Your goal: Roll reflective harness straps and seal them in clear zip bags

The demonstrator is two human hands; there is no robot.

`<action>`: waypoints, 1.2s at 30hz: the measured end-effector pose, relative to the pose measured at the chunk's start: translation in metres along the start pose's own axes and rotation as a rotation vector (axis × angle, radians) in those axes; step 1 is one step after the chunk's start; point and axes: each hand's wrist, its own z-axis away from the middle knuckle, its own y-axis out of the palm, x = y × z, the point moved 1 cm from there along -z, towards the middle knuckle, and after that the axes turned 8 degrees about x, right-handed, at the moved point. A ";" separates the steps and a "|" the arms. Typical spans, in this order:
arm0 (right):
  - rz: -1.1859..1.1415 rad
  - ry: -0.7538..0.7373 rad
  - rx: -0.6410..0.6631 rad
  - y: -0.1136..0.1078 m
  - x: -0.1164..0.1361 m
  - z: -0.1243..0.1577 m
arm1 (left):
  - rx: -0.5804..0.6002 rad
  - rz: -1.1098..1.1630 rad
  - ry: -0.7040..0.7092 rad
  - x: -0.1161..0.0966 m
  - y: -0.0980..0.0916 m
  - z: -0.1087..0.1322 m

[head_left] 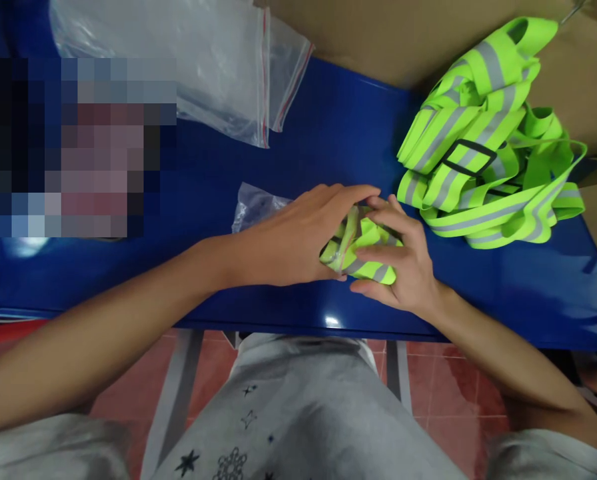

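A folded neon-yellow reflective strap (371, 240) with grey stripes sits between my two hands above the blue table. Part of it is inside the mouth of a clear plastic zip bag (259, 203), whose far end sticks out left of my wrist. My left hand (298, 233) is closed around the bag and its opening, hiding most of it. From the right, my right hand (403, 257) grips the exposed folds of the strap with bent fingers. The strap's left part shows through the plastic near the bag's edge.
A heap of neon reflective straps (478, 153) with black buckles lies at the table's right. Clear zip bags (203, 60) with red seals are stacked at the back left. Brown cardboard (358, 40) stands behind the blue table (218, 163). A blurred-out patch covers the left.
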 end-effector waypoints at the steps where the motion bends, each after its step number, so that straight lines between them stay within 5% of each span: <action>1: -0.016 0.052 -0.022 0.001 0.001 -0.001 | -0.026 0.004 0.011 -0.001 0.000 0.000; 8: -0.075 0.182 -0.082 0.003 0.007 -0.006 | -0.028 -0.023 0.003 -0.010 0.003 -0.001; 15: 0.083 0.020 0.056 -0.003 0.001 0.002 | -0.037 -0.349 -0.147 -0.009 -0.003 0.004; 20: 0.099 -0.078 0.112 -0.001 0.002 0.002 | 0.052 -0.330 -0.062 -0.011 -0.003 0.006; 29: 0.003 0.111 -0.103 0.007 0.007 -0.007 | 0.015 -0.461 -0.065 -0.023 0.002 0.002; 36: 0.021 -0.037 -0.161 0.011 0.003 -0.013 | -0.065 -0.504 0.002 -0.022 0.012 0.003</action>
